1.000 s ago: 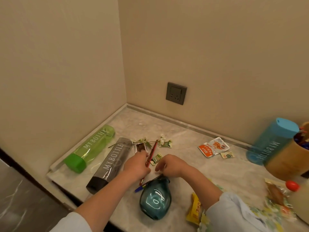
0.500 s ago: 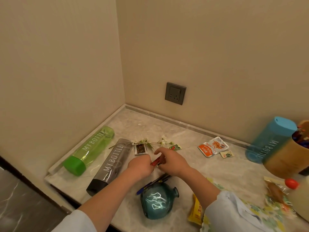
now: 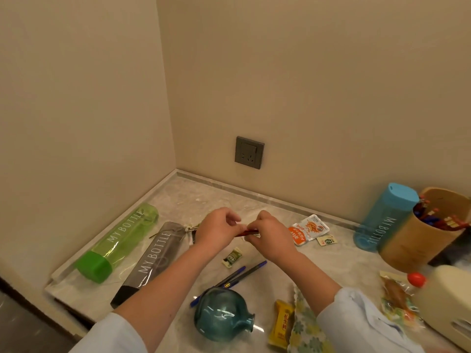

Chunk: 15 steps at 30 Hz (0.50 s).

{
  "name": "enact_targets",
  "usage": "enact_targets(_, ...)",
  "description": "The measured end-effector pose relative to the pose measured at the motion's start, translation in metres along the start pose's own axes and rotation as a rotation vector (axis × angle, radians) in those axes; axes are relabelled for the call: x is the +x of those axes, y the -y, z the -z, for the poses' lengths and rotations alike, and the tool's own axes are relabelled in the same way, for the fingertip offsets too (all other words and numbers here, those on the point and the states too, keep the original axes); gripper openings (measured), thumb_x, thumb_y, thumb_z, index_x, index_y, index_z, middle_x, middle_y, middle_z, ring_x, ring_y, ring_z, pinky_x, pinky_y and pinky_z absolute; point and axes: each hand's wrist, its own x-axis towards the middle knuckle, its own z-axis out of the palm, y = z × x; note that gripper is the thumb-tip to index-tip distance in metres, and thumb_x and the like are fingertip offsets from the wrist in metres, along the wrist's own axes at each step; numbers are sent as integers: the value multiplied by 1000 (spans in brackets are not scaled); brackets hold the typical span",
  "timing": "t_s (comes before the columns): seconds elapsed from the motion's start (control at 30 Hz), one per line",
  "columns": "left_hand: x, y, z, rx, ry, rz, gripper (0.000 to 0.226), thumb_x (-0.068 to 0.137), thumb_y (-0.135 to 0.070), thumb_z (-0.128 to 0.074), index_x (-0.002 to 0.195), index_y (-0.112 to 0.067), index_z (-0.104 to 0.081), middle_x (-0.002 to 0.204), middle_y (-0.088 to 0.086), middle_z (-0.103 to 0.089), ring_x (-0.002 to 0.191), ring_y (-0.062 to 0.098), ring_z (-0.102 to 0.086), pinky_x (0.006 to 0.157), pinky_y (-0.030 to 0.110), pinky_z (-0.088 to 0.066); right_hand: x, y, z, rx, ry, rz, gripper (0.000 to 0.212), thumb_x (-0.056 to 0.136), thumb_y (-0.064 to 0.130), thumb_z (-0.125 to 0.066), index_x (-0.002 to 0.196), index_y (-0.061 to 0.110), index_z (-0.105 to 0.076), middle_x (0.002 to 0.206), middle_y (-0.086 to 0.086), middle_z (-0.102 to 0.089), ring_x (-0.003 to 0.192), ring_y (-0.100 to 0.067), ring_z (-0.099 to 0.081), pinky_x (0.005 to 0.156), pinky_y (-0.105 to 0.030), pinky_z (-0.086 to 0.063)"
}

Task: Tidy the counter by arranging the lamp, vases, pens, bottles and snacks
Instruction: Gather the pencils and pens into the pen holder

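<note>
Counter [image 3: 193, 197] of pale marble, set in a wall corner. Green bottle [image 3: 119, 240] and grey bottle [image 3: 153, 258] flat, side by side at left. Blue bottle [image 3: 382, 220] upright at right, just behind a wooden cup [image 3: 418, 240] full of pens. Teal vase [image 3: 221, 314] on its side near the front edge. Left hand [image 3: 216, 230] and right hand [image 3: 270, 233] above the middle, fingers of both pinched on a red pen [image 3: 246, 233], level between them. Two blue pens [image 3: 237, 275] flat between hands and vase. Orange packet [image 3: 307, 229], yellow snack [image 3: 281, 324] and small green sachet [image 3: 232, 257] scattered about.
</note>
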Motion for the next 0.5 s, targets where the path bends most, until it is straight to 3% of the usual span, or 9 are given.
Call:
enact_targets(0.1,4,-29,-7,-219,-91,-50,28,75,-31,-80,96,-31,-61,92,-12,-64,83,8,-64,71,26,-52,-6,-18,24,93,-61,-81,25,88,35,-66,112,27,-72,94,6,-47,81,-15,-51,61,-29,-36)
enact_targets(0.2,8,-63,-19,-425,-92,-97,38,75,-28,-81,105,-27,-57,95,-10,-66,78,15,-68,68,30,-53,-13,-39,52,209,-136,-168,17,89,33,-65,100,24,-76,90,3,-60,80,-17,-55,63,-31,-37)
enact_targets(0.3,12,-98,-42,-497,-30,-182,30,79,-23,-78,104,-23,-62,92,-6,-69,77,14,-68,65,27,-51,-26,-62,81,316,-192,-261,17,89,31,-64,100,25,-76,81,4,-69,69,-17,-59,64,-35,-48)
enact_targets(0.5,6,-174,-92,-567,100,-328,23,83,-19,-73,105,-18,-67,88,-5,-70,71,13,-68,65,27,-57,-64,-105,138,392,-294,-352,17,90,29,-65,103,24,-76,82,7,-72,72,-9,-64,73,-34,-54)
